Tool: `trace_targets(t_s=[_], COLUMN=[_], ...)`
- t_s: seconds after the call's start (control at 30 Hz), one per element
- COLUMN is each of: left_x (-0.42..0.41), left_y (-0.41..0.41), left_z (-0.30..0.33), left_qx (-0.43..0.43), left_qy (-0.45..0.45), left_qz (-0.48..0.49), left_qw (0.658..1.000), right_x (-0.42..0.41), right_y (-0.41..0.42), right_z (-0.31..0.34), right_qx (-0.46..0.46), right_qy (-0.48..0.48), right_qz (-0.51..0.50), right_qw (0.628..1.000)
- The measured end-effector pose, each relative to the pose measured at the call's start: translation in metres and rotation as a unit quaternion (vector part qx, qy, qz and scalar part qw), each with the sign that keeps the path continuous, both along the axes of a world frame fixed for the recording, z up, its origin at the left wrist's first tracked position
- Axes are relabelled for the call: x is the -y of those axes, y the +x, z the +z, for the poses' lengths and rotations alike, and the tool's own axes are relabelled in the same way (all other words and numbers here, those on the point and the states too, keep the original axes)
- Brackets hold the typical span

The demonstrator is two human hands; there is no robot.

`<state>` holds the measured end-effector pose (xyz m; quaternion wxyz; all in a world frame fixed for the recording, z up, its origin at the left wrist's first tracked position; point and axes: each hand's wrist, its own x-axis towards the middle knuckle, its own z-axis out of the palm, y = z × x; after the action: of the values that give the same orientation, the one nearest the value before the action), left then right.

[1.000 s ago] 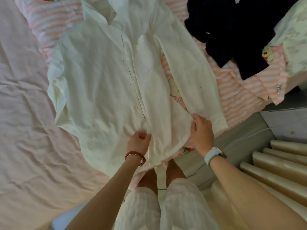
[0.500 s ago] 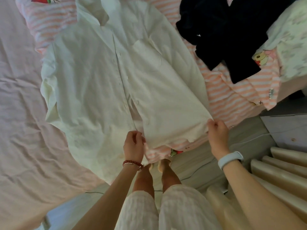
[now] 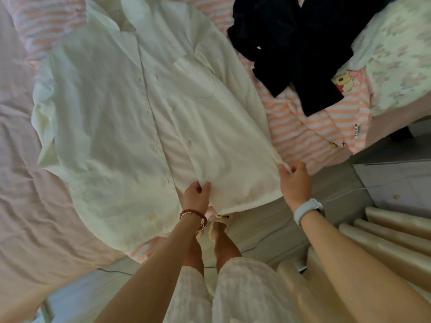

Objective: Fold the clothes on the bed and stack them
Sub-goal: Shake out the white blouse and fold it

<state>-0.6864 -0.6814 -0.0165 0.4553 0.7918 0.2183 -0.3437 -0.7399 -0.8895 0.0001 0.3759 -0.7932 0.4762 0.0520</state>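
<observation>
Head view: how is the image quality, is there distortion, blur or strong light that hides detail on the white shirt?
Head view: the wide lens bends the edges, so the bed sheet curves; light is soft and dim, without glare; the white shirt shows buttons and pocket clearly; the left hand and right hand, both pinching its hem, are sharp; the dark garment loses its folds in shadow.

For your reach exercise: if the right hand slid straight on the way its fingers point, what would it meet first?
The right hand, pinching the white shirt at its hem corner, points up the bed; it would probably meet the striped cloth first, though depth is unclear.
</observation>
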Motion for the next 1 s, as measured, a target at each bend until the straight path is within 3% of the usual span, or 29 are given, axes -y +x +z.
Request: trace_targets(t_s=[0.13,0.23,0.33,0.53,0.63,0.83,1.0], left_x=[-0.011,-0.029,-0.051,-0.071,-0.073,-0.073,-0.080], left_y=[-0.008,-0.011,-0.015,-0.020,-0.016,0.021,0.089], left_z=[0.015,0.020,0.010,-0.008,-0.002,0.010,0.011], left_qx=[0.161,0.199,0.144,-0.012,0.013,0.111,0.152], left_qy=[0.034,0.073,0.128,0.201,0.202,0.160,0.160], left_qz=[0.041,0.074,0.065,-0.152,-0.109,-0.029,-0.038], left_qw=[0.985,0.974,0.979,0.968,0.973,0.981,0.975], right_x=[-0.010,-0.020,-0.026,-0.035,-0.047,-0.080,-0.107], right_y=[0.000,-0.007,-0.019,-0.010,0.003,0.055,0.131], right_z=[-0.001,-0.001,-0.008,-0.012,-0.005,0.002,0.001], right_qx=[0.040,0.058,0.013,-0.107,-0.059,0.027,0.020], right_qy=[-0.060,-0.061,-0.062,-0.119,-0.162,-0.192,-0.175], right_qz=[0.031,0.086,0.122,0.147,0.183,0.459,0.548], right_qw=[0.997,0.993,0.990,0.976,0.968,0.867,0.818])
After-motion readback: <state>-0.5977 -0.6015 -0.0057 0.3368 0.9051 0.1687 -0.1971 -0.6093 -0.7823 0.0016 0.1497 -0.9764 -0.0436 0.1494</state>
